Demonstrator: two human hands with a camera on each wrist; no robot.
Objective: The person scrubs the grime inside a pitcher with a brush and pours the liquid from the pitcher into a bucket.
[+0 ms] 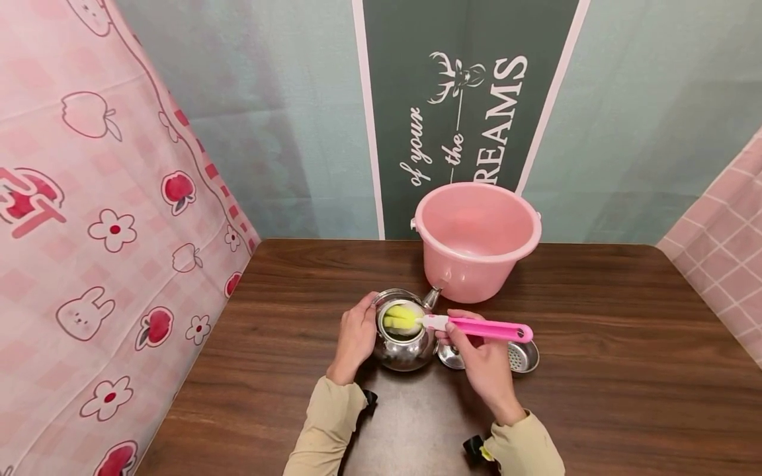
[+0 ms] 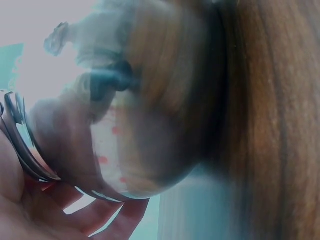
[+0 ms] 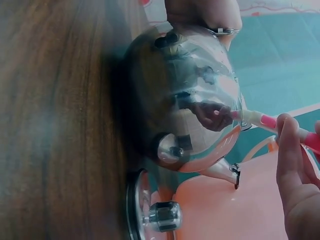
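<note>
A shiny stainless steel teapot (image 1: 405, 357) stands on the table, its lid off and spout toward the back right. My left hand (image 1: 352, 336) holds its left side; in the left wrist view the fingers wrap round beside the teapot's handle (image 2: 25, 145). My right hand (image 1: 489, 371) grips the bright pink handle of a cleaning brush (image 1: 491, 329). The brush's yellow and white sponge head (image 1: 401, 318) is inside the teapot's mouth. In the right wrist view, the brush's neck (image 3: 255, 118) enters the opening of the mirror-like teapot (image 3: 200, 85).
On the table (image 1: 607, 370), the teapot's lid (image 1: 450, 357) lies right of it, partly behind my right hand. A perforated metal strainer (image 1: 524, 357) is farther right. Behind the teapot stands a pink bucket (image 1: 470, 281). Printed cloths hang at the left, back and right.
</note>
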